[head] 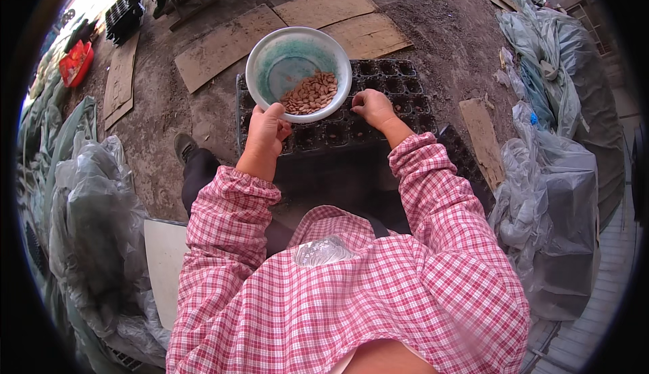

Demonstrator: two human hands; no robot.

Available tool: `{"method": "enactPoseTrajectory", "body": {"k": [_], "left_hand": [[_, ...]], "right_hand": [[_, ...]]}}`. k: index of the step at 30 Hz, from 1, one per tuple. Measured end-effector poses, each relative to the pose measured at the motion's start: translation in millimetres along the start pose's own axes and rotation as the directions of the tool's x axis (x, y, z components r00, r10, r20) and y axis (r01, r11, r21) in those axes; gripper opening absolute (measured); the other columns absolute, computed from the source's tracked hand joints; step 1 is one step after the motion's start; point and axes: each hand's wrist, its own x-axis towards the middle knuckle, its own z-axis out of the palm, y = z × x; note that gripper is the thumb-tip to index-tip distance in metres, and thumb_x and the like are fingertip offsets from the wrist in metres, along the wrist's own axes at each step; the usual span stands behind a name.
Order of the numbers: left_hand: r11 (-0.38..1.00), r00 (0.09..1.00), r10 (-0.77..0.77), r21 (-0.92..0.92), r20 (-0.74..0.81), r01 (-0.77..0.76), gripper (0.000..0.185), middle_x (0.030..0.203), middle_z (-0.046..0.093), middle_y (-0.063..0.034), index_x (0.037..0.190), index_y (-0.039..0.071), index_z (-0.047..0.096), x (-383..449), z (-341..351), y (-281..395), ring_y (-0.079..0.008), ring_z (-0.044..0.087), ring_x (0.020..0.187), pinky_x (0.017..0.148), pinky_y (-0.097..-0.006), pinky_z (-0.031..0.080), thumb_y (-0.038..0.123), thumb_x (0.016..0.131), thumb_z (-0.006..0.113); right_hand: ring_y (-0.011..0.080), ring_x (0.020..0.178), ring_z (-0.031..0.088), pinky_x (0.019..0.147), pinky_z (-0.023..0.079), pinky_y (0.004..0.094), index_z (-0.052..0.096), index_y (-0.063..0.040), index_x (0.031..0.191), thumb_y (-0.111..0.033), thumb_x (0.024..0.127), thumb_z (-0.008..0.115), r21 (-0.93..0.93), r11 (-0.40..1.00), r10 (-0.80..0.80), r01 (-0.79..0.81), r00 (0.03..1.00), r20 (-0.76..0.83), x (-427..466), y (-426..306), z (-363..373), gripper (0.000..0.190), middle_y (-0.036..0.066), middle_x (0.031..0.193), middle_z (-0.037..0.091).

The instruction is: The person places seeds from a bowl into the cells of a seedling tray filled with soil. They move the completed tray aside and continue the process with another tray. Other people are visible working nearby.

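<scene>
My left hand (pixel 267 133) grips the near rim of a round white plastic bowl (pixel 256 60), whose inside is stained green. A heap of flat brown seeds (pixel 313 92) lies in the bowl's right side. Beneath it, a black seedling tray (pixel 426 103) holds dark soil in its cells, and single seeds show in some of them. My right hand (pixel 375 110) hovers just above the tray, to the right of the bowl. Its thumb and fingertips are drawn together; whether a seed is between them is hidden.
Flat cardboard pieces (pixel 228 49) lie on the dirt floor beyond the tray. Crumpled plastic sheeting (pixel 96 212) is piled on the left, with more plastic sheeting (pixel 552 181) at right. A red basin (pixel 78 65) and stacked black trays (pixel 123 19) stand at far left.
</scene>
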Motion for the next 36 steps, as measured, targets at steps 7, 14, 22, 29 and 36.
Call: {"method": "enactPoseTrajectory", "body": {"k": [7, 14, 22, 29, 36], "left_hand": [[1.000, 1.000, -0.007, 0.015, -0.026, 0.008, 0.028, 0.071, 0.050, -0.0034, 0.102, 0.004, 0.044, 0.3, -1.0, -1.2, -0.0076, 0.043, 0.046, 0.040, -0.0200, 0.039, 0.005, 0.074, 0.050], [1.000, 1.000, 0.003, 0.003, -0.019, -0.003, 0.027, 0.071, 0.049, -0.0041, 0.100, 0.003, 0.043, 3.8, -1.6, -2.6, -0.0084, 0.042, 0.046, 0.040, -0.0207, 0.038, 0.004, 0.074, 0.051], [1.000, 1.000, -0.002, -0.015, -0.007, 0.002, 0.028, 0.070, 0.047, -0.0043, 0.101, 0.003, 0.042, 4.0, -7.1, 2.6, -0.0084, 0.042, 0.046, 0.038, -0.0209, 0.037, 0.004, 0.074, 0.051], [0.995, 0.997, 0.018, -0.093, -0.072, -0.024, 0.028, 0.073, 0.048, -0.0041, 0.101, 0.002, 0.041, 5.0, -17.7, 12.3, -0.0079, 0.041, 0.046, 0.039, -0.0192, 0.038, 0.003, 0.075, 0.050], [0.995, 0.993, 0.034, -0.094, -0.116, -0.045, 0.028, 0.071, 0.048, -0.0027, 0.102, 0.004, 0.044, 4.6, -35.4, 14.9, -0.0076, 0.042, 0.046, 0.039, -0.0197, 0.039, 0.006, 0.075, 0.051]], "right_hand": [[0.0255, 0.080, 0.059, 0.068, 0.049, 0.0363, 0.067, -0.013, 0.075, -0.018, 0.071, 0.064, -0.209, 0.974, -0.120, 0.084, 0.979, -0.166, -12.2, 2.8, -3.6, 0.006, 0.006, 0.083, 0.058], [0.0255, 0.083, 0.058, 0.071, 0.048, 0.0370, 0.065, -0.013, 0.079, -0.022, 0.072, 0.067, -0.347, 0.931, 0.077, -0.115, 0.990, -0.121, -25.3, 78.9, -43.2, 0.011, 0.006, 0.084, 0.057], [0.0275, 0.084, 0.059, 0.072, 0.047, 0.0388, 0.065, -0.012, 0.081, -0.022, 0.071, 0.068, -0.406, 0.910, 0.093, -0.085, 0.996, -0.001, -13.7, 85.5, -40.2, 0.015, 0.009, 0.085, 0.060], [0.0255, 0.082, 0.059, 0.071, 0.047, 0.0360, 0.065, -0.010, 0.079, -0.023, 0.071, 0.068, -0.093, 0.995, -0.031, 0.029, 0.999, -0.017, -14.0, 30.5, -61.1, 0.015, 0.008, 0.083, 0.060], [0.0256, 0.084, 0.059, 0.073, 0.048, 0.0368, 0.066, -0.011, 0.077, -0.022, 0.071, 0.066, -0.229, 0.955, -0.181, 0.190, 0.982, 0.062, 10.7, -49.9, 16.5, 0.012, 0.007, 0.084, 0.061]]}}
